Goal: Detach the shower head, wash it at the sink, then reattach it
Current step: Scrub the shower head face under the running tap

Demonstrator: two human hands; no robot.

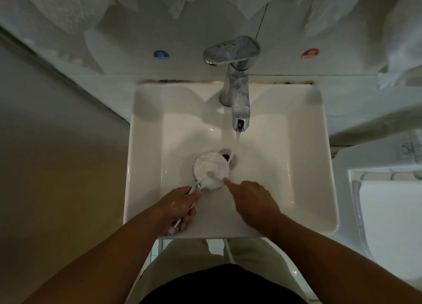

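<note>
sink (146, 166) | left hand (180, 206) grips shower head (211, 170) | right hand (251, 199) rubs it

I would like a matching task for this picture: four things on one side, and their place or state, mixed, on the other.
1. faucet
2. shower head
3. left hand
4. blue sticker

a. grips the handle
b. on the wall, left of the tap lever
c. water running from it
d. face up over the drain

Pairs: 1-c, 2-d, 3-a, 4-b

Shower head (211, 169) in left hand (180, 206) over sink (146, 166), right hand (251, 198) fingertip at its face.
</note>
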